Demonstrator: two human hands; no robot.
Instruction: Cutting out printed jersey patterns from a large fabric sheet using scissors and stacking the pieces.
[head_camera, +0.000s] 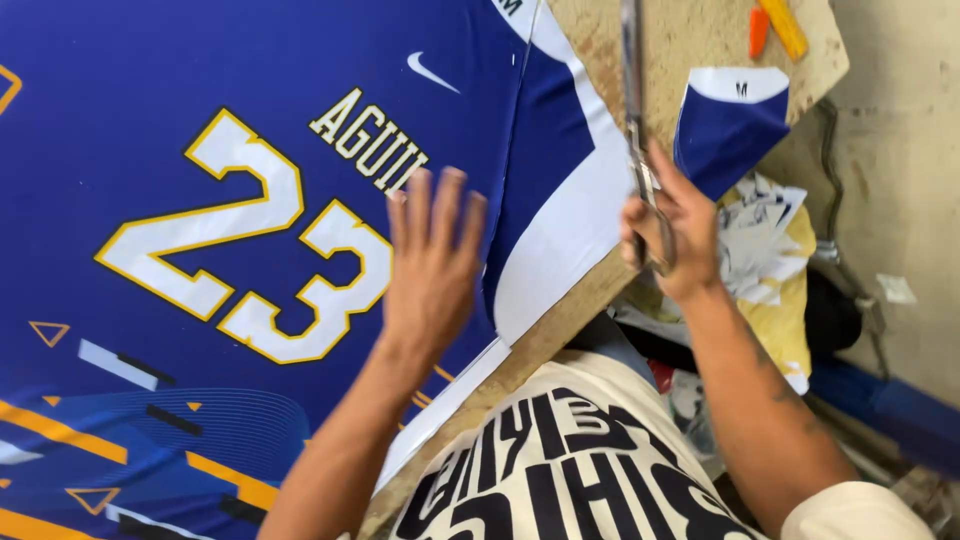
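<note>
The left hand (432, 262) lies flat with fingers spread on one blue printed fabric panel (200, 250), which covers the worktable (560, 320) and bears yellow-edged white figures. The right hand (668, 235) is closed around long scissors (634, 120), whose blades run past the top edge. Beyond lie one small blue fabric piece (728, 125) and two orange tools (772, 28), partly cropped

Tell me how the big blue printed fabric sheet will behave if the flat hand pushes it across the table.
The blue printed fabric sheet looks thin and lies flat, so it is probably floppy and light. Under the left hand, pressed flat on it, it would likely bunch or wrinkle rather than slide as one piece. Its smooth surface may slip on the worn table. The right hand holds scissors.
</note>
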